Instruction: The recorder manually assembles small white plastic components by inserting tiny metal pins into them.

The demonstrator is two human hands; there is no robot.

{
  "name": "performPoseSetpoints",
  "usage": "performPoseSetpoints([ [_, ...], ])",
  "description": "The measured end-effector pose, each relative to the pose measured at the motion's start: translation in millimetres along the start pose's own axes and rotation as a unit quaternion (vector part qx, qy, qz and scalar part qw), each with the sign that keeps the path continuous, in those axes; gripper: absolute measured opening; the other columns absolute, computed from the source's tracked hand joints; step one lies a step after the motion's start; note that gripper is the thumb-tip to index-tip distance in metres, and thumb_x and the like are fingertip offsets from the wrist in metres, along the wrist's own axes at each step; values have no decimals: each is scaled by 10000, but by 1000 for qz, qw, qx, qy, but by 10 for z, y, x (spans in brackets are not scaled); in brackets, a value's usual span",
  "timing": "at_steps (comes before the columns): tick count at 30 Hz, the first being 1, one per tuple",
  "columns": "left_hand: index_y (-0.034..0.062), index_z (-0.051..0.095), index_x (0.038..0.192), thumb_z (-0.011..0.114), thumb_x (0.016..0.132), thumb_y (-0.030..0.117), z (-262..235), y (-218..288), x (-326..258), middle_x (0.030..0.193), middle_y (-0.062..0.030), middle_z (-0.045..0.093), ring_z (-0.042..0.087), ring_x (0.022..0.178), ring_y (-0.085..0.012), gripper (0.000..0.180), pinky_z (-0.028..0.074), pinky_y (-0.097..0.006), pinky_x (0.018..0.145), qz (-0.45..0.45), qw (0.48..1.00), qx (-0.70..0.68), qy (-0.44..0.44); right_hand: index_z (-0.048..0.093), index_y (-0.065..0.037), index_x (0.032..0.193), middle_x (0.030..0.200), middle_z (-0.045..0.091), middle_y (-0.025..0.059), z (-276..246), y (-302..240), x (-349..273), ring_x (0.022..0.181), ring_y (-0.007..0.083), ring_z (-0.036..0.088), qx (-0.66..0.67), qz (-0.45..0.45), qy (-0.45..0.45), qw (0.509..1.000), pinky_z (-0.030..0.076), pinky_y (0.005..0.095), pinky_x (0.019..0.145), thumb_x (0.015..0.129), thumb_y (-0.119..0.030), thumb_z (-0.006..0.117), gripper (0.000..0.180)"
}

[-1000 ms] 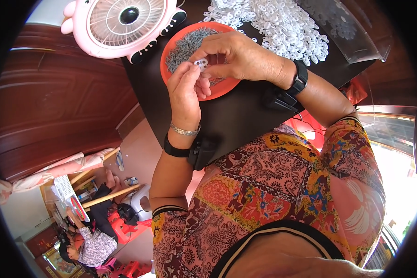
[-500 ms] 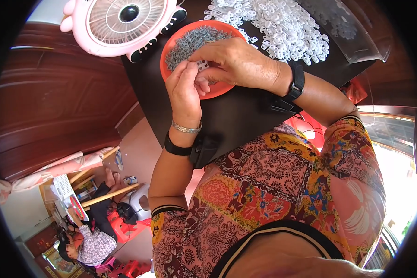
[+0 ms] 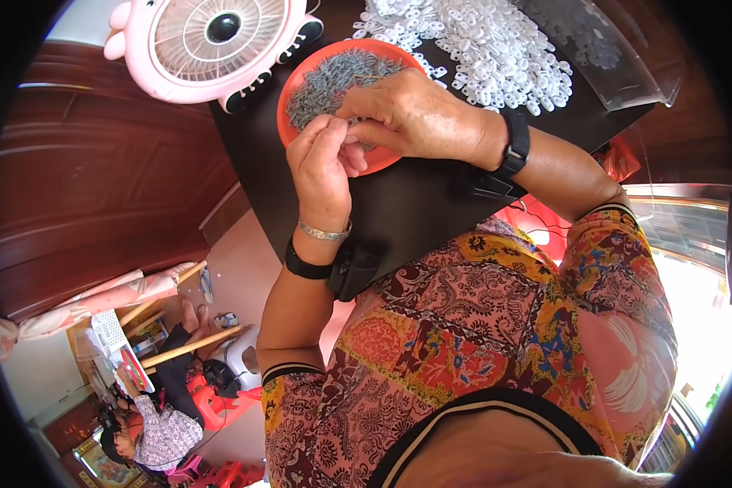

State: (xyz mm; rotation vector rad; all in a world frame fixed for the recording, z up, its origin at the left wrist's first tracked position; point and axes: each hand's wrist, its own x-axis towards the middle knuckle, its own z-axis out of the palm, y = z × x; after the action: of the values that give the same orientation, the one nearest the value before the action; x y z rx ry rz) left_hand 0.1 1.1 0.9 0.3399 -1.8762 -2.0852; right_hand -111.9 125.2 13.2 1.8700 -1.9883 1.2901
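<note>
Over an orange bowl (image 3: 285,116), my left hand (image 3: 324,177) and my right hand (image 3: 421,118) meet, fingertips pinched together. Between them is a small white plastic piece with dark holes (image 3: 355,121), mostly covered by the fingers. Grey screws or similar thin metal fasteners (image 3: 333,79) fill the bowl beneath both hands. Just beyond my right hand, a heap of small white oval plastic pieces with holes (image 3: 508,57) is spread on the black table (image 3: 415,203).
A pink fan (image 3: 150,61) stands left of the bowl. To the right of the white heap lies a clear plastic box (image 3: 626,73). Another person (image 3: 167,431) sits at a small table at the lower left, near red stools (image 3: 220,405).
The white piece has turned or slipped deeper between my fingers, so less of it shows. My right fingertips have closed in on the left ones. The whole view has shifted slightly.
</note>
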Motion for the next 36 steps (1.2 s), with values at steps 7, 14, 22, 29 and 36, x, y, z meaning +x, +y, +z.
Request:
performPoseSetpoints([
  [7,3,590,798,470,932,186,10,10,-8,606,-16,525,467,495,-78,257,332,-194,452,29,999,-11,44,647,-51,944,717,630,118,-135,19,46,658,281,634,-11,-8,9,1000,506,345,603,797,-166,685,191],
  [14,8,599,807,473,919,179,-52,67,23,603,-14,521,473,516,-78,241,328,-198,465,57,998,-8,22,661,-33,967,961,654,175,-1583,121,123,887,331,626,-359,173,267,878,497,390,752,797,-177,618,227],
  [22,7,598,790,486,905,173,-117,76,12,597,-12,519,467,509,-79,231,331,-201,462,65,998,-2,24,684,-67,886,836,662,123,-1420,487,-126,784,314,627,-299,150,96,937,499,385,703,789,-183,625,162],
  [29,9,601,780,493,903,170,-115,47,47,592,-10,519,465,499,-76,230,330,-198,454,55,998,3,17,668,-76,870,847,632,104,-716,665,-341,842,304,606,-268,209,-163,926,478,405,747,775,-192,618,158],
  [36,12,608,773,492,900,161,-137,36,64,587,-3,517,468,495,-72,227,327,-195,451,51,998,3,21,649,-86,776,754,640,125,-602,735,-267,780,332,619,-274,229,-172,918,482,424,699,736,-163,580,112],
])
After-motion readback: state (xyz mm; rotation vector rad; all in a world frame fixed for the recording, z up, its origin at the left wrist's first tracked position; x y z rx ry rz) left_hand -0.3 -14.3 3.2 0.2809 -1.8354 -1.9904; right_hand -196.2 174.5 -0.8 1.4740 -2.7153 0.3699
